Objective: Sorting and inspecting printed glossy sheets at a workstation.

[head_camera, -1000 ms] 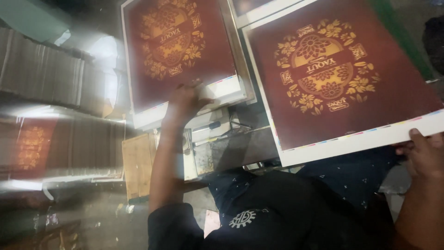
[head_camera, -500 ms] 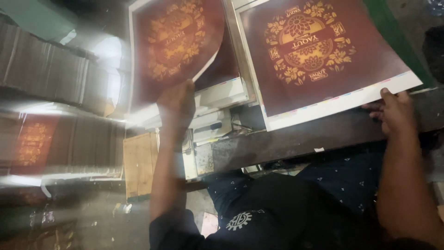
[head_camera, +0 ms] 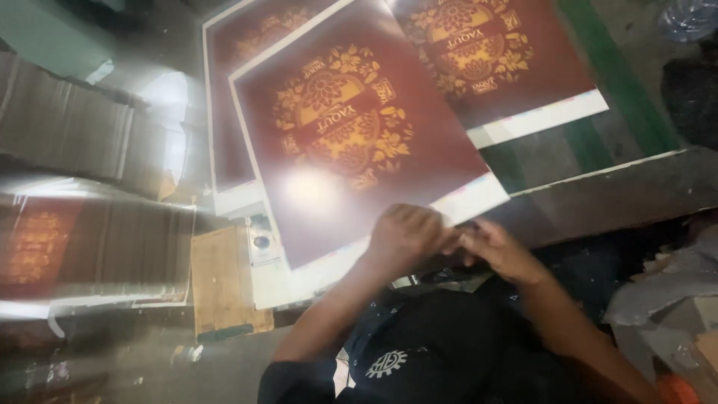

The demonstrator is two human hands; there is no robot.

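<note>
A glossy dark red printed sheet [head_camera: 351, 142] with a gold floral ornament and a white margin is raised and tilted in the middle of the view. My left hand [head_camera: 407, 236] and my right hand [head_camera: 499, 253] meet at its near edge, and both pinch that edge. Under it on the left lies a stack of like sheets [head_camera: 224, 97]. Another like sheet [head_camera: 493, 52] lies flat at the upper right on a green surface [head_camera: 598, 90]. Glare covers part of the held sheet.
Tall piles of sheets [head_camera: 67, 127] stand edge-on at the left. Below the stack lies a wooden board [head_camera: 221, 280]. Crumpled grey paper [head_camera: 666, 284] is at the right, with a clear plastic bottle [head_camera: 688, 15] at the top right. My dark shirt fills the bottom.
My left hand lifted a sheet off the left stack and swung it toward the middle. My right hand left the right sheet's edge and joined the left hand on the lifted sheet.
</note>
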